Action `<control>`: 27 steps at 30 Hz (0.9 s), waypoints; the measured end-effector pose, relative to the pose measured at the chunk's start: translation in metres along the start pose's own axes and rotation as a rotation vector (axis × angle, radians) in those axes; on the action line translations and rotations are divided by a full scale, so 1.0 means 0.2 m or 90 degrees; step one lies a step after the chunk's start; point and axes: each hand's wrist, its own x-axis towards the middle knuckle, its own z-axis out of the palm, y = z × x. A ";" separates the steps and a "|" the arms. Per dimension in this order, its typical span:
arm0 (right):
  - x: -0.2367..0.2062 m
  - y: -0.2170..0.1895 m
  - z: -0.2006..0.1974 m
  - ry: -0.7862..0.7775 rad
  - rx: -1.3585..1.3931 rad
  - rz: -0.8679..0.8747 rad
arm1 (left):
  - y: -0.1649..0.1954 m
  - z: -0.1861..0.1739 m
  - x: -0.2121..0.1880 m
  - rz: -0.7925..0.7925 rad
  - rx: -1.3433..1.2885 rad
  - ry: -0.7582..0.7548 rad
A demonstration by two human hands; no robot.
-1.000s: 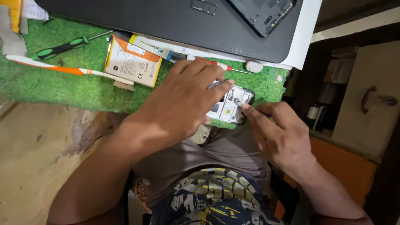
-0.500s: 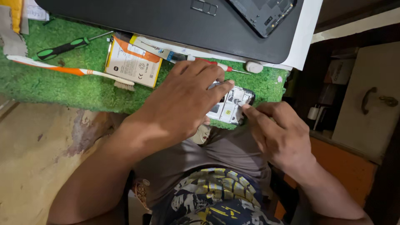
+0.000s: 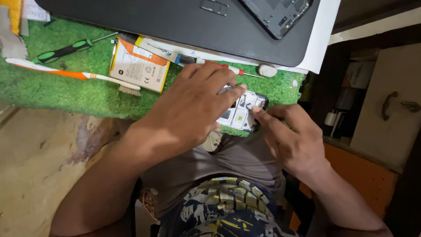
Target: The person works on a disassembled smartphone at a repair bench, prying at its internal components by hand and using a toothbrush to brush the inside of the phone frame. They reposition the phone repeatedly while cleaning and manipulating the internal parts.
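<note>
**Opened phone pinned at the mat's edge**

At the near edge of the green turf mat [image 3: 66, 90], an opened phone [image 3: 241, 112] is lying with its insides up. The left hand [image 3: 188, 109] is pressing flat over it, fingers closed on its left side; the right hand [image 3: 291, 138] is pinching at its 3 o'clock end (any tool there is hidden). At 10 o'clock, well apart, a flat battery [image 3: 138, 66] and a toothbrush [image 3: 70, 74] are resting.

A small phone repair workshop: a green turf mat [image 3: 66, 94] covers the table, strewn with a screwdriver [image 3: 66, 50], a toothbrush [image 3: 70, 74] for cleaning, a loose phone battery [image 3: 138, 66] and an opened phone [image 3: 243, 109] with its insides bare; a stripped phone shell [image 3: 276, 15] lies on a closed laptop [image 3: 175, 26]
</note>
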 end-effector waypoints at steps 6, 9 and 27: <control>0.00 0.01 0.00 0.005 0.023 0.011 | 0.00 0.00 0.01 -0.017 -0.008 -0.014; 0.01 0.01 0.00 -0.002 0.033 0.018 | 0.00 0.00 0.01 -0.011 -0.011 -0.001; -0.03 0.06 -0.03 -0.045 0.037 0.050 | 0.00 0.01 0.01 -0.013 -0.016 -0.004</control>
